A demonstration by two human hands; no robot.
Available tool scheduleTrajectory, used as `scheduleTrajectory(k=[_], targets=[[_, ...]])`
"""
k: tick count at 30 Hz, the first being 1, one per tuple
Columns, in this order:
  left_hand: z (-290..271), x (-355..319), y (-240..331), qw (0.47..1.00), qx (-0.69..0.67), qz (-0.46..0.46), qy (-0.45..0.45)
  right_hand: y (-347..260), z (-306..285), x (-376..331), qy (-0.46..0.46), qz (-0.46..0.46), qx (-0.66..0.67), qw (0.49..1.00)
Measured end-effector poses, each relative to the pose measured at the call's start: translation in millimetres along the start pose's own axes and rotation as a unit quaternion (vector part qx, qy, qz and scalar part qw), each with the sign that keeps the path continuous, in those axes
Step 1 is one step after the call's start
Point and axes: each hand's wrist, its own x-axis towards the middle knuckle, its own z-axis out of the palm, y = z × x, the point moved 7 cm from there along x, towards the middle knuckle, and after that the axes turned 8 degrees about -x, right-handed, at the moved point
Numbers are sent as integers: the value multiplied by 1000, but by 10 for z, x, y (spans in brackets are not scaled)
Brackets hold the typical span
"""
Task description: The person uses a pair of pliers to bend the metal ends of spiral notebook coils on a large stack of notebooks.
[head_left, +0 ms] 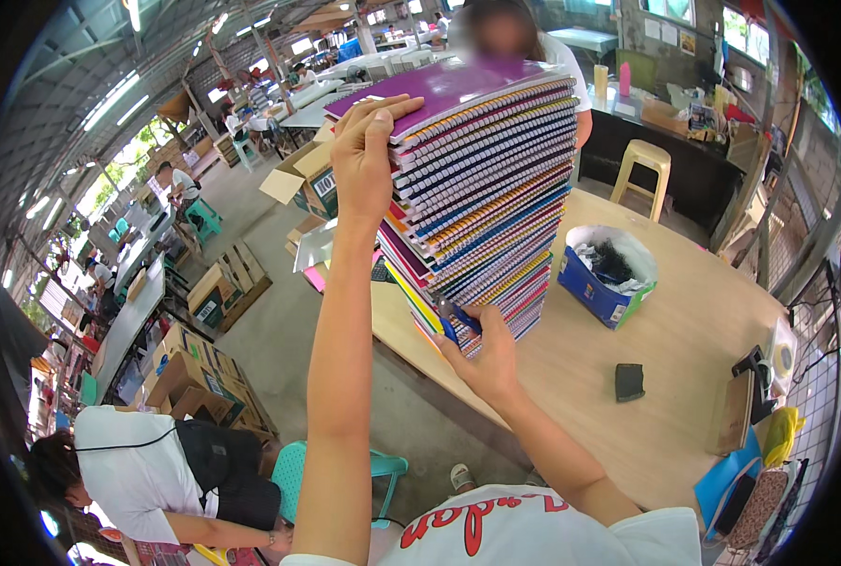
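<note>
The left hand (364,156) is pressing its closed fingers flat on top of the notebook stack (482,198). The right hand (482,354) is gripping the stack's bottom, fingers curled under, above the table (666,349).

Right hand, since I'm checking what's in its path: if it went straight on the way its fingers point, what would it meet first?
The right hand already touches the bottom of the spiral notebook stack; going on, it meets those lowest notebooks.
</note>
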Motion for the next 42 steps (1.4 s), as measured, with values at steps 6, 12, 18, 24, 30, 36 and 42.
scheduleTrajectory(k=[6, 12, 18, 24, 30, 36, 42], targets=[[-13, 1, -15, 1000, -6, 0, -3, -66, 46, -18, 28, -61, -104, 992], [-12, -27, -42, 1000, -9, -5, 1, 337, 307, -59, -150, 198, 237, 939], [-20, -3, -29, 1000, -4, 2, 0, 76, 12, -50, -9, 12, -19, 1000], [7, 7, -29, 1000, -6, 4, -4, 220, 78, -51, -24, 33, -46, 998], [2, -2, -44, 1000, -3, 2, -1, 464, 474, -184, -266, 365, 581, 677], [-9, 3, -49, 1000, -16, 3, -4, 251, -41, -69, -26, 36, 12, 999], [4, -11, -102, 999, -38, -14, 1, 178, -33, -90, 10, -14, -60, 998]])
